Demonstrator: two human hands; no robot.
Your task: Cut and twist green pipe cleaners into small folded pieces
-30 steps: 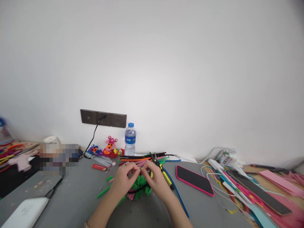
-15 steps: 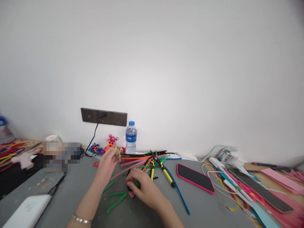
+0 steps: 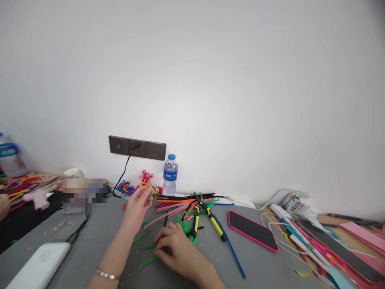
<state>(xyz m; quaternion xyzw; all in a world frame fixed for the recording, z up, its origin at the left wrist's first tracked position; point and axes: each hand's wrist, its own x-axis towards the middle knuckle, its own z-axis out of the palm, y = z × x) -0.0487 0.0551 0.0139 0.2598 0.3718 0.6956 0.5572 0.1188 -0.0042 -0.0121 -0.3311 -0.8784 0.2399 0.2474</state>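
Note:
My left hand [image 3: 138,206] is raised above the table with thumb and fingers pinched on a small green piece [image 3: 151,193], perhaps pipe cleaner. My right hand [image 3: 177,249] is low over the grey tabletop, its fingers curled at the bend of a V-shaped green pipe cleaner [image 3: 148,263]; the fingers hide the bend. Just beyond that hand lies a bunch of curled green pipe cleaners [image 3: 186,228]. Yellow-and-black handled pliers [image 3: 215,226] rest with jaws apart beside it. Pink pipe cleaners [image 3: 173,212] and other colours are heaped behind.
A water bottle [image 3: 170,176] and small pipe-cleaner figures [image 3: 144,182] stand by the wall. To the right lie a pink-cased phone [image 3: 252,230], cables and paper strips. A white power bank [image 3: 40,265] is at left; another person's hand [image 3: 3,206] shows at the far-left edge.
My right hand has shifted left and down onto the V-shaped pipe cleaner, uncovering the green bunch. My left hand keeps its pinch. The view has turned slightly left.

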